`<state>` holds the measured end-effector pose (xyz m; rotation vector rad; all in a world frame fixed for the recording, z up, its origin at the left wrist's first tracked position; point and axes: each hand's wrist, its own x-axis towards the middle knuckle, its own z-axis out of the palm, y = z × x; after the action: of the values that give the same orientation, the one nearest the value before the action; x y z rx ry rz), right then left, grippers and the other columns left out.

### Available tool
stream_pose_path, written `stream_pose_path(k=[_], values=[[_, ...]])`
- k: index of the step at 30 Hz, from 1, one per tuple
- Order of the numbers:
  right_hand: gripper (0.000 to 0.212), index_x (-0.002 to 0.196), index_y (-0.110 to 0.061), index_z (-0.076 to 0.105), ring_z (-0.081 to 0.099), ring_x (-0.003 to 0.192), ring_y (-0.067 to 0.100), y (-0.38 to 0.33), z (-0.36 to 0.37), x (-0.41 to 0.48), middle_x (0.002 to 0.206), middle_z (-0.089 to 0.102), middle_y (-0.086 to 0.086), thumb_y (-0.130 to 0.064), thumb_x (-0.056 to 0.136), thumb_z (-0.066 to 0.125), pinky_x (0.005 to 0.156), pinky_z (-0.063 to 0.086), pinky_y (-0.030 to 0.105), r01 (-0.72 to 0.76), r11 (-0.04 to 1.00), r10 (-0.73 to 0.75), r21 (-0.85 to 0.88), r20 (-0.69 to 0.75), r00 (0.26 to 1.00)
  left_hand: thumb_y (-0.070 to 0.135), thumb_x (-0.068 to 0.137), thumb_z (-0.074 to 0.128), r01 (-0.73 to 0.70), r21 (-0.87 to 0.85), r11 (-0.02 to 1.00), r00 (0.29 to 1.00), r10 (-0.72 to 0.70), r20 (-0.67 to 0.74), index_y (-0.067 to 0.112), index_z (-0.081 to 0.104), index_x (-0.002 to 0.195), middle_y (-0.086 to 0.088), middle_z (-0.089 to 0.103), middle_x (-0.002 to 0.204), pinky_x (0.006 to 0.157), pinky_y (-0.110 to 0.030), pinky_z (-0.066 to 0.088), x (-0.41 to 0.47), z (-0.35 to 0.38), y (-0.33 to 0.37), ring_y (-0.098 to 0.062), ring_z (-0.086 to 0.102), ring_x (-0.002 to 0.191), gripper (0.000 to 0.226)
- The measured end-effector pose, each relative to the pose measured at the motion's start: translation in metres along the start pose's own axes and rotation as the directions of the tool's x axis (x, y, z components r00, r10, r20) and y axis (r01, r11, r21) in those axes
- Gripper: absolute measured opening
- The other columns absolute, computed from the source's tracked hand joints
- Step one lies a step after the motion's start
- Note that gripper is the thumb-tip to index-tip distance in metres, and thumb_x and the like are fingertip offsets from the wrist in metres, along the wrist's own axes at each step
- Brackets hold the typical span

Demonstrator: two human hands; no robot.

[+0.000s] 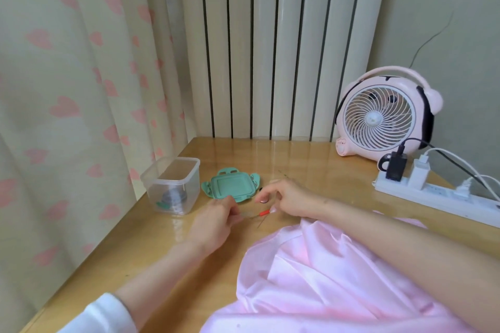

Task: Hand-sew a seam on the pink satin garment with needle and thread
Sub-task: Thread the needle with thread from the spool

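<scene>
You are in a room of a home, seated at a small wooden table (297,159) pushed into a corner. A cream curtain (67,116) printed with pink petals hangs along the table's left edge, and a tall ribbed radiator (270,48) stands against the far edge. A plain pale wall (446,21) runs behind the right edge. A pink cartoon-shaped fan (378,119) sits at the far right corner. Just beside it, a white power strip (433,193) with plugged-in chargers (395,167) lies along the right edge. Near the left edge stands a clear plastic box (173,186), its green lid (230,186) lying beside it.
</scene>
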<state>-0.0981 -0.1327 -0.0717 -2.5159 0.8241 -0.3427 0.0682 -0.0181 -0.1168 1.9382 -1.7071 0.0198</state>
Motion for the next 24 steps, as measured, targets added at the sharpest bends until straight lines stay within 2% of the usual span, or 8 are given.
stream_pose_path(k=[2,6,10,14,17,21,22,24], values=[[0.031,0.101,-0.014,0.073,0.049,0.063,-0.009,-0.002,0.002,0.002,0.089,0.057,-0.01,0.005,0.076,0.069,0.062,0.034,0.003,0.024,0.999,-0.024,-0.022,0.024,0.999,0.026,0.09,0.062,0.021,0.005,1.0,0.999,-0.021,-0.031,0.023,0.051,0.086,0.005,0.057,0.086,0.071,-0.029,0.04,-0.002,-0.005,-0.006,-0.018,0.054,0.089,0.012],[0.021,0.089,-0.023,0.07,0.056,0.087,0.012,-0.002,0.014,0.008,0.088,0.058,-0.008,-0.015,0.072,0.078,0.073,0.041,0.024,0.041,0.965,-0.014,-0.258,0.105,0.994,0.024,0.087,0.065,0.069,0.03,0.997,0.998,-0.069,-0.016,0.025,0.047,0.081,0.004,0.059,0.09,0.071,-0.031,0.043,-0.004,-0.005,-0.014,-0.019,0.054,0.087,0.019],[0.007,0.082,-0.02,0.066,0.057,0.092,0.017,0.002,0.015,0.008,0.094,0.064,-0.005,-0.015,0.079,0.07,0.078,0.043,0.03,0.138,0.944,-0.106,-0.299,0.122,0.987,0.032,0.088,0.064,0.092,0.056,0.994,0.996,-0.092,-0.006,0.025,0.048,0.083,0.006,0.055,0.092,0.072,-0.033,0.046,-0.009,-0.001,-0.017,-0.019,0.058,0.089,0.018],[0.012,0.094,-0.012,0.061,0.051,0.085,0.018,-0.006,0.009,0.006,0.1,0.06,0.0,-0.012,0.089,0.05,0.063,0.028,0.028,0.343,0.769,-0.227,-0.539,0.271,0.935,0.041,0.09,0.059,0.074,0.076,0.994,0.997,-0.071,-0.035,0.017,0.056,0.095,0.001,0.058,0.102,0.074,-0.033,0.046,-0.011,-0.006,-0.018,-0.021,0.059,0.094,0.024],[0.015,0.09,-0.011,0.059,0.05,0.076,0.022,-0.012,0.009,0.009,0.091,0.061,0.004,-0.009,0.086,0.044,0.059,0.031,0.031,0.396,0.68,-0.237,-0.617,0.325,0.915,0.031,0.091,0.06,0.054,0.059,0.997,0.995,-0.049,-0.083,0.013,0.057,0.104,-0.002,0.058,0.107,0.078,-0.032,0.044,-0.012,-0.009,-0.013,-0.022,0.056,0.1,0.022],[0.012,0.083,-0.014,0.06,0.05,0.069,0.017,-0.012,0.008,0.006,0.078,0.056,-0.003,-0.009,0.083,0.05,0.059,0.036,0.028,0.305,0.811,-0.185,-0.5,0.275,0.943,0.014,0.088,0.061,-0.028,-0.064,0.998,0.968,0.011,-0.25,0.015,0.06,0.093,0.0,0.061,0.094,0.074,-0.034,0.046,-0.019,-0.014,0.006,-0.022,0.057,0.091,0.005],[0.011,0.083,-0.016,0.061,0.049,0.069,0.014,-0.011,0.005,0.004,0.074,0.054,-0.007,-0.01,0.083,0.052,0.06,0.036,0.027,0.262,0.854,-0.165,-0.45,0.244,0.956,0.015,0.089,0.059,-0.045,-0.106,0.993,0.971,0.019,-0.24,0.017,0.059,0.091,0.004,0.061,0.091,0.072,-0.031,0.045,-0.022,-0.014,0.013,-0.019,0.057,0.088,0.003],[0.01,0.081,-0.02,0.062,0.05,0.067,0.009,-0.004,0.0,0.0,0.069,0.052,-0.014,-0.013,0.084,0.056,0.059,0.038,0.021,0.156,0.929,-0.107,-0.336,0.162,0.981,0.024,0.09,0.058,-0.033,-0.269,0.962,0.999,0.026,-0.029,0.021,0.057,0.094,0.008,0.062,0.092,0.075,-0.027,0.045,-0.029,-0.008,0.028,-0.014,0.058,0.087,0.005]])
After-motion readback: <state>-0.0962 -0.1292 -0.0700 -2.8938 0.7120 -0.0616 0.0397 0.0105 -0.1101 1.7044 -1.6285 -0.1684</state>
